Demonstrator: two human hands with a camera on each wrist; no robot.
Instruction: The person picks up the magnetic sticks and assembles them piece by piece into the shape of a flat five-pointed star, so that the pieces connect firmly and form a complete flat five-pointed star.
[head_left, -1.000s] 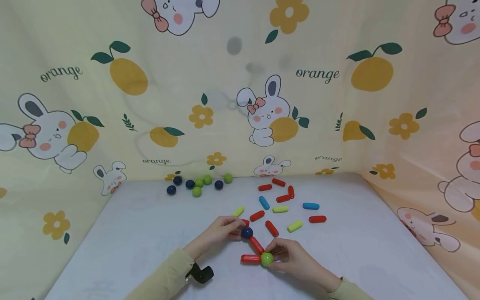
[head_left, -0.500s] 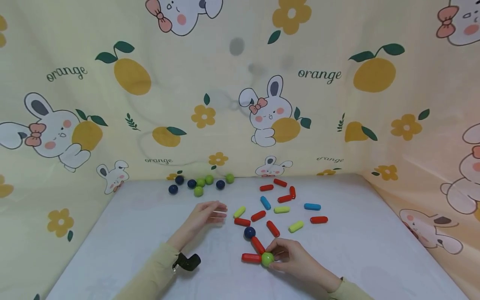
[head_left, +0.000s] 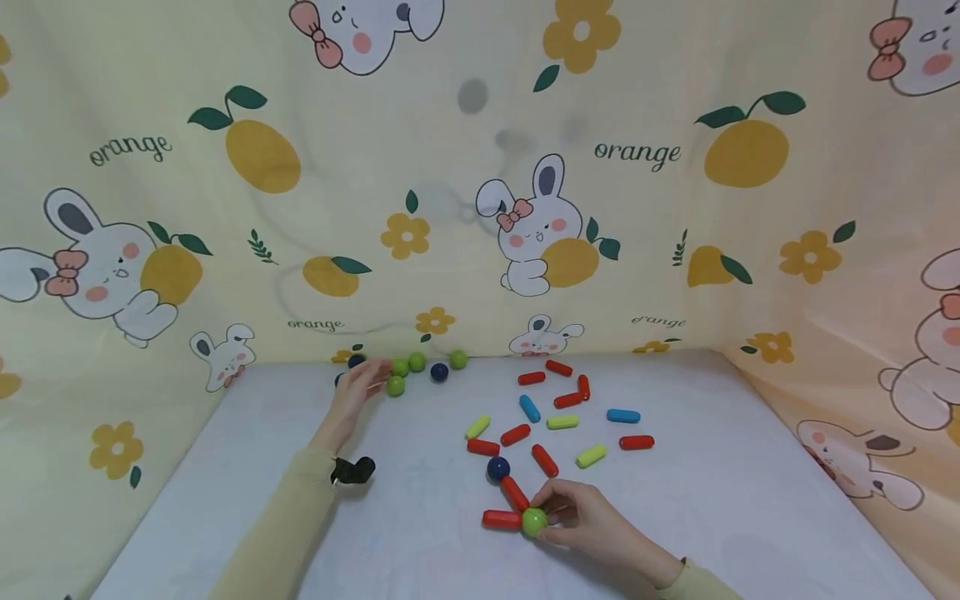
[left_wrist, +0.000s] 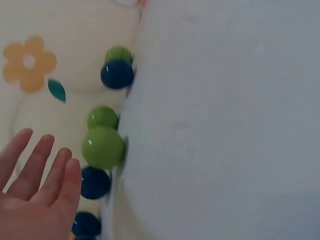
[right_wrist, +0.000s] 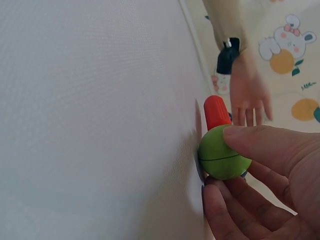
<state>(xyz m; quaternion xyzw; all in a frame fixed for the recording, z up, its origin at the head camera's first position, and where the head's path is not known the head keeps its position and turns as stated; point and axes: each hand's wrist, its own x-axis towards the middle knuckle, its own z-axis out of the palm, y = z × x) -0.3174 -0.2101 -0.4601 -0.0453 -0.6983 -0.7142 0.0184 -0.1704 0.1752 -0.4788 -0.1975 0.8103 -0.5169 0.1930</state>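
Observation:
My right hand (head_left: 588,518) pinches a green ball (right_wrist: 220,155) between thumb and fingers, low at the tabletop. Two red rods join at that ball: one red rod (head_left: 501,520) points left, the other red rod (head_left: 514,493) slants up to a dark blue ball (head_left: 498,468). My left hand (head_left: 357,396) reaches to the back left with fingers extended and holds nothing. Green balls (left_wrist: 104,148) and dark blue balls (left_wrist: 95,182) lie just past its fingertips, and in the head view the hand partly hides some of them.
Loose red rods (head_left: 637,442), blue rods (head_left: 623,416) and yellow-green rods (head_left: 592,456) lie scattered on the right middle of the white table (head_left: 420,533). A printed cloth (head_left: 420,167) hangs behind the table's back edge.
My left hand has let go near the dark blue ball and moved back and left to the loose balls. My right hand keeps its pinch on the green ball.

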